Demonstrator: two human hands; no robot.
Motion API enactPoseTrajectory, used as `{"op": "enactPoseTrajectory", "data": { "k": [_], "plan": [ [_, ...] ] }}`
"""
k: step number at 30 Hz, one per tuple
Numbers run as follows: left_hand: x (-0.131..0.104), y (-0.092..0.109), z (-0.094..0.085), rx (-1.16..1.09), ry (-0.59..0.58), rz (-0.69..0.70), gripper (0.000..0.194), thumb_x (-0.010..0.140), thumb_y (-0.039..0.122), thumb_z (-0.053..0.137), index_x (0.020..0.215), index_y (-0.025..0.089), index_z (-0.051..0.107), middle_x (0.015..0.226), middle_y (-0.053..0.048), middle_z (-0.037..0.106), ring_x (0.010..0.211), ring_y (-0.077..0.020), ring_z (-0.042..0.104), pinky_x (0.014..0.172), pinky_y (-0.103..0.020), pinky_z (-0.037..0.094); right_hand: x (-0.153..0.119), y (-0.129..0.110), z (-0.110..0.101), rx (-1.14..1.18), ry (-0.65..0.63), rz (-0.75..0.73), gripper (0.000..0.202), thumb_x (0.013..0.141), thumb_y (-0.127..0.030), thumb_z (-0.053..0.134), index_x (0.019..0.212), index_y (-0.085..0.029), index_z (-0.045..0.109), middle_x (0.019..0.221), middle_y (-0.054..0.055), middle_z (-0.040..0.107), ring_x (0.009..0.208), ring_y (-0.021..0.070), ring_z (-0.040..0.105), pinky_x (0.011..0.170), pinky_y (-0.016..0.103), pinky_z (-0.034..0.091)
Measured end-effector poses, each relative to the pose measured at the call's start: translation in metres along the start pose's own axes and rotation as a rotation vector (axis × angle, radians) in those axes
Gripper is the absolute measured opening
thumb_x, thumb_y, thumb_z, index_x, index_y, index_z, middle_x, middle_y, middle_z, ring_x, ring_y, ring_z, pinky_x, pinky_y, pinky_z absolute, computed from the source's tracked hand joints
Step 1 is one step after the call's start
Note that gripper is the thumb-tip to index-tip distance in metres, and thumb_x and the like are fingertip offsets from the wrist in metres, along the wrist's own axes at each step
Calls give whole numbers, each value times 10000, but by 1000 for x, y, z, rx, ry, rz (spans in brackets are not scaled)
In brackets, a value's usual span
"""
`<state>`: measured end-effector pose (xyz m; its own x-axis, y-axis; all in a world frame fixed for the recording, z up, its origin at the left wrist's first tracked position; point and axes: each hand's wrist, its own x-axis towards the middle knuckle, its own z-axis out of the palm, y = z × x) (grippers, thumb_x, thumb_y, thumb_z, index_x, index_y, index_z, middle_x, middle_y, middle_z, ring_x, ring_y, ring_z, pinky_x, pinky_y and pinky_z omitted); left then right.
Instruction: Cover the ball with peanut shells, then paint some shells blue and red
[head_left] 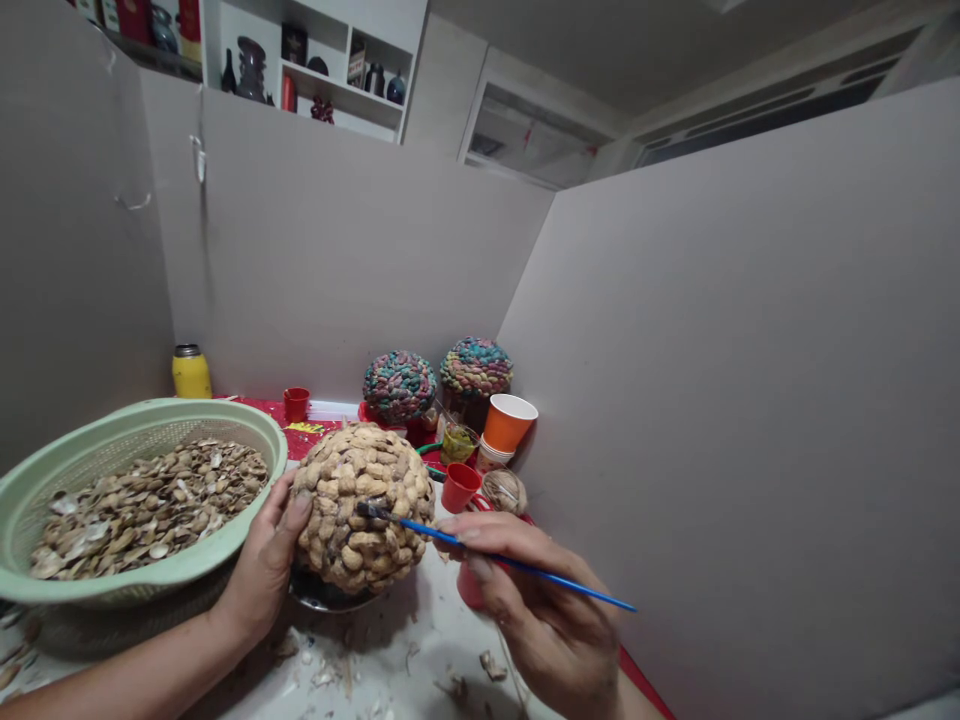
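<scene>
A round ball covered in peanut shells (360,470) rests on a shiny metal dish (330,598) in the middle of the table. My left hand (266,560) grips its left side, with the thumb on the shells and the other fingers partly hidden behind. Between the thumb and fingers of my right hand (525,590) is a thin blue paintbrush (540,573). Its dark bristles lie against the front of the ball. Partly behind my right fingers stands a red cup (470,588).
A green basket (274,430) of shells stands at left. Behind the ball are two multicoloured balls (400,385), an orange paper cup (508,425), small red cups (460,487) and a ball of twine (505,492). A yellow bottle (192,373) stands near the grey panels (352,250).
</scene>
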<state>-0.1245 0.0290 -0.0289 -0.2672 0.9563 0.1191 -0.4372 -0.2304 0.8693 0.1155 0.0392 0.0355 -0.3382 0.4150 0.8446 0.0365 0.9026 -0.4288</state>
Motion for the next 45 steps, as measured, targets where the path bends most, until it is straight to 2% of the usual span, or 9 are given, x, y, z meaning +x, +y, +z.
{"op": "enactPoseTrajectory", "data": {
  "k": [11, 20, 25, 29, 32, 35, 37, 40, 45],
  "plan": [
    [1, 1, 3, -2, 1, -2, 646, 829, 528, 696, 1404, 282, 534, 1378, -48, 659, 1277, -297, 600, 1089, -397, 473, -1, -8, -8, -53, 105, -19, 372, 872, 32, 589, 1112, -237, 681, 1037, 38, 751, 984, 177, 718, 870, 303, 603],
    [3, 0, 2, 2, 31, 1, 690, 806, 527, 721, 1420, 277, 531, 1362, -58, 671, 1260, -311, 614, 1090, -419, 473, 3, -5, -7, -39, 21, -22, 385, 873, 19, 597, 1144, -245, 671, 1052, 38, 758, 1000, 187, 722, 863, 313, 612],
    [2, 2, 3, -2, 22, 8, 675, 821, 525, 705, 1418, 270, 524, 1386, -65, 653, 1290, -317, 588, 1097, -426, 465, 4, -8, -16, -36, 118, 27, 313, 883, -10, 622, 1072, -244, 707, 994, 34, 759, 921, 186, 731, 816, 313, 626],
    [1, 4, 5, -6, 5, 4, 622, 836, 517, 692, 1390, 274, 547, 1367, -67, 666, 1267, -313, 609, 1083, -422, 478, 6, -20, -27, 8, 301, 106, 214, 893, -82, 665, 1012, -251, 724, 940, 28, 759, 836, 187, 739, 697, 289, 649],
    [1, 5, 7, -5, 10, -3, 656, 816, 528, 707, 1398, 272, 545, 1336, -73, 687, 1247, -322, 623, 1071, -433, 489, 9, -32, -42, -60, 434, 110, 142, 873, -130, 719, 957, -244, 736, 894, 21, 757, 778, 185, 737, 699, 307, 647],
    [2, 6, 8, -7, 18, 3, 670, 805, 526, 718, 1404, 279, 546, 1328, -67, 692, 1259, -327, 614, 1073, -433, 493, 6, -37, -61, -185, 470, 127, 103, 856, -162, 751, 920, -242, 745, 870, 18, 759, 750, 187, 736, 712, 322, 637],
    [3, 7, 10, 0, 24, 11, 657, 803, 514, 725, 1394, 279, 562, 1329, -56, 692, 1281, -332, 596, 1076, -427, 498, -1, -34, -74, -267, 444, 190, 80, 860, -181, 751, 913, -241, 747, 874, 18, 762, 742, 179, 735, 705, 304, 624],
    [3, 11, 14, 34, 42, 6, 625, 797, 495, 737, 1363, 273, 594, 1307, -24, 707, 1312, -332, 567, 1087, -416, 495, -16, -22, -90, -389, 268, 339, 38, 897, -235, 708, 895, -225, 745, 847, 24, 761, 726, 175, 731, 687, 281, 596],
    [0, 17, 19, 62, 62, 0, 599, 819, 515, 715, 1344, 251, 604, 1264, 4, 731, 1326, -324, 551, 1130, -417, 451, -33, 8, -95, -505, 8, 481, 195, 923, -314, 626, 812, -178, 710, 779, 44, 744, 620, 162, 681, 576, 256, 522]
  ]
}}
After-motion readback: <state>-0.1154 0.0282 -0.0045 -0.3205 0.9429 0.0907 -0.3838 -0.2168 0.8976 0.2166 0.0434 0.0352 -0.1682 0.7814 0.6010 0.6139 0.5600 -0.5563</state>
